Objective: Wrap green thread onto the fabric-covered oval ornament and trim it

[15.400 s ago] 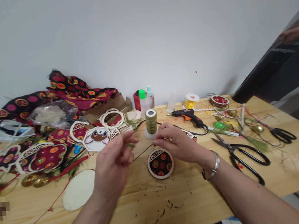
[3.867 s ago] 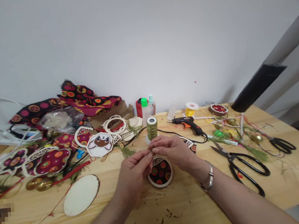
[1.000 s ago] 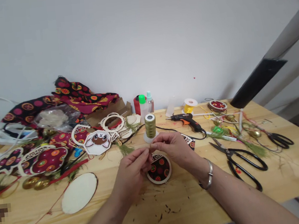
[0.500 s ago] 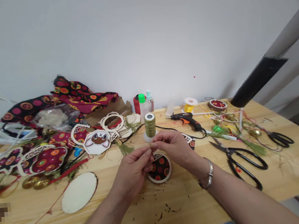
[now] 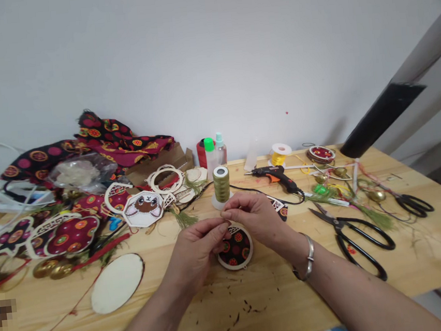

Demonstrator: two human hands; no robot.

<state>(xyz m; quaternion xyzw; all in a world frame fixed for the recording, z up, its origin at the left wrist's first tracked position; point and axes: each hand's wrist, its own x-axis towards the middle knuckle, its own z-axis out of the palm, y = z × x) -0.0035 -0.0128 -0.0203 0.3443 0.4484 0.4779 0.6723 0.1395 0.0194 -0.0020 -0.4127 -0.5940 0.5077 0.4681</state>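
My left hand (image 5: 202,245) and my right hand (image 5: 255,219) meet over the middle of the table, fingertips pinched close together. Whatever lies in either pinch is too small to make out. Just beneath them is a round ornament (image 5: 236,250) with a pale rim and dark flowered fabric, partly covered by my left fingers. Right behind my fingertips stands a spool of olive-green thread (image 5: 221,185). A silver bracelet (image 5: 310,255) circles my right wrist.
Black-handled scissors (image 5: 352,236) lie open at right, with a smaller pair (image 5: 415,205) beyond. A glue gun (image 5: 274,175) rests behind my right hand. Fabric (image 5: 124,138), a sheep-face octagon (image 5: 143,209) and a pale oval disc (image 5: 118,283) are at left. Bottles (image 5: 210,158) stand behind.
My right fingertips have shifted very slightly left and up, and my left fingers a little to the right. Both hands stay pinched; the other things lie as before.
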